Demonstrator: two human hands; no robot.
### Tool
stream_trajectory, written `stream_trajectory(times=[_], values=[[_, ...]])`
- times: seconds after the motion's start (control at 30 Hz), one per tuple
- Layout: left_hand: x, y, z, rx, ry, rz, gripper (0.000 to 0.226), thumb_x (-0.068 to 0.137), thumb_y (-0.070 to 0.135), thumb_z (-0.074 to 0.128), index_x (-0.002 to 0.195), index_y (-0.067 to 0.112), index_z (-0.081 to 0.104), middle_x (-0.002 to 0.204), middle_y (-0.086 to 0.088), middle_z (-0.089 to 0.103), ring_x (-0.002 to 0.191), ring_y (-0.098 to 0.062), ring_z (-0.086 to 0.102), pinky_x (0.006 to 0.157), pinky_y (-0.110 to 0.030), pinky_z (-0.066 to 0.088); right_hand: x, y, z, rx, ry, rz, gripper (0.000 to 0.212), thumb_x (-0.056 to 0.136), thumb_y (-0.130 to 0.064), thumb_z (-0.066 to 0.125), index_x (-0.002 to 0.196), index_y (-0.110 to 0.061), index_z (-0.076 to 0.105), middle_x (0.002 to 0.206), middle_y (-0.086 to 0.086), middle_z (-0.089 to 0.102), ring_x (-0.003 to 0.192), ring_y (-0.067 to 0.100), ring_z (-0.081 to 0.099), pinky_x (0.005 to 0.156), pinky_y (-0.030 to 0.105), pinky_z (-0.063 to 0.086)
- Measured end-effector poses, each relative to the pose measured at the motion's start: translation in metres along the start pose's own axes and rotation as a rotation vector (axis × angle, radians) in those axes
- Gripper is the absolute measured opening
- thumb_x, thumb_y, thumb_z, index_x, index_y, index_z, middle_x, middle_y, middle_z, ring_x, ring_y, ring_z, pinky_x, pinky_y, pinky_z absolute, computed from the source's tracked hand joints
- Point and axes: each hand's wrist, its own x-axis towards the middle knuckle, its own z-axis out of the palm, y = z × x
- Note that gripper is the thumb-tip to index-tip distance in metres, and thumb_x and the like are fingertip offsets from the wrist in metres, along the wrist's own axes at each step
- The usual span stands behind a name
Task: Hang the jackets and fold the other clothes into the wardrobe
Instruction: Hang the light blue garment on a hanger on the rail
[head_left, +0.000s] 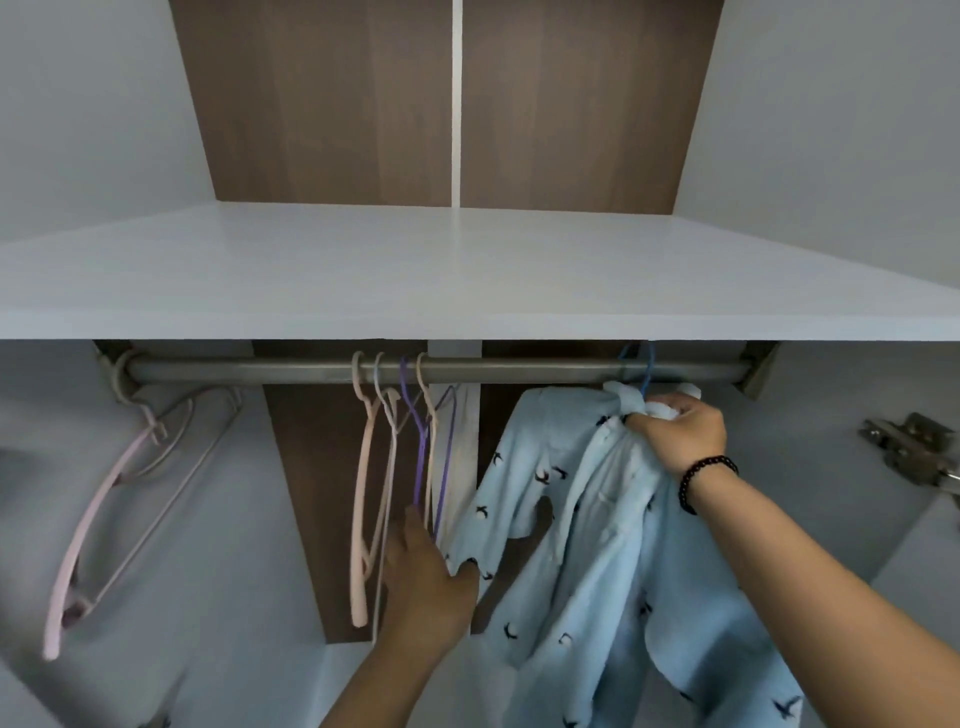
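Light-blue bird-print jacket (597, 519) on blue hanger (645, 371): right hand (675, 434) pinches collar, should seat hook squarely on grey rail (311, 370); left hand (423, 577), fingers straight, parts spare hangers (400, 467)

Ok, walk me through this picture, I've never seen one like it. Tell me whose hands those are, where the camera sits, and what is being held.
There is no machine here. A person wears a camera on the head, so you look forward and down at their own two hands inside a wardrobe. A white shelf sits above a metal rail. The right hand grips the collar of a light blue shirt on a blue hanger hooked over the rail. The left hand reaches to the empty hangers in the middle, fingers touching the purple one. A pink hanger hangs at the far left.
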Motion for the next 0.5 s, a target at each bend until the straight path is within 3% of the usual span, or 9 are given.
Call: stream_trajectory(times=[0.13,0.2,0.27,0.3,0.37,0.43,0.5], values=[[-0.006,0.023,0.013,0.2,0.112,0.136,0.068,0.089,0.032,0.059,0.147,0.029,0.024,0.156,0.004,0.01,0.145,-0.023,0.009,0.12,-0.045,0.011,0.017,0.0,-0.001,-0.093,-0.033,-0.003,0.022,0.073,-0.02,0.077,0.092,-0.024,0.068,0.097,-0.004,0.064,0.087,0.013,0.059,0.078,0.021,0.044],[-0.005,0.035,0.021,0.13,0.051,0.314,0.055,0.09,0.026,0.058,0.139,0.031,0.035,0.15,0.008,0.022,0.142,-0.015,0.02,0.117,-0.032,0.02,0.023,0.003,-0.002,-0.155,-0.052,0.01,0.027,0.076,-0.021,0.075,0.101,-0.02,0.068,0.099,-0.004,0.062,0.089,0.013,0.055,0.079,0.02,0.043],[0.0,0.051,0.031,-0.014,-0.105,0.427,0.044,0.092,0.021,0.057,0.13,0.035,0.041,0.135,0.014,0.034,0.13,-0.003,0.038,0.098,-0.007,0.032,0.025,0.012,-0.002,-0.185,-0.056,0.029,0.03,0.079,-0.02,0.072,0.109,-0.016,0.068,0.105,0.0,0.064,0.089,0.013,0.053,0.081,0.019,0.041],[0.005,0.058,0.038,-0.054,-0.182,0.438,0.041,0.093,0.02,0.056,0.126,0.038,0.041,0.13,0.016,0.037,0.12,0.004,0.044,0.087,-0.002,0.036,0.025,0.018,-0.002,-0.184,-0.049,0.032,0.03,0.08,-0.019,0.071,0.11,-0.015,0.068,0.109,0.002,0.065,0.089,0.013,0.053,0.081,0.019,0.041],[0.023,0.072,0.055,-0.049,-0.273,0.447,0.042,0.093,0.021,0.055,0.13,0.035,0.04,0.133,0.011,0.041,0.11,0.006,0.047,0.085,-0.006,0.041,0.024,0.026,-0.001,-0.178,-0.033,0.022,0.027,0.082,-0.017,0.069,0.108,-0.015,0.069,0.113,0.005,0.065,0.088,0.013,0.052,0.08,0.018,0.04],[0.042,0.085,0.074,-0.019,-0.312,0.437,0.052,0.093,0.023,0.057,0.14,0.025,0.037,0.142,0.002,0.038,0.12,-0.005,0.047,0.098,-0.022,0.044,0.025,0.029,-0.002,-0.19,-0.036,0.0,0.024,0.083,-0.015,0.066,0.106,-0.015,0.07,0.111,0.005,0.066,0.088,0.012,0.052,0.08,0.017,0.04],[0.065,0.093,0.091,0.01,-0.316,0.391,0.065,0.092,0.024,0.058,0.148,0.015,0.026,0.15,-0.005,0.029,0.133,-0.018,0.041,0.106,-0.026,0.036,0.027,0.03,-0.003,-0.207,-0.064,-0.014,0.022,0.084,-0.014,0.064,0.105,-0.017,0.071,0.107,0.003,0.066,0.088,0.012,0.052,0.079,0.017,0.04]])
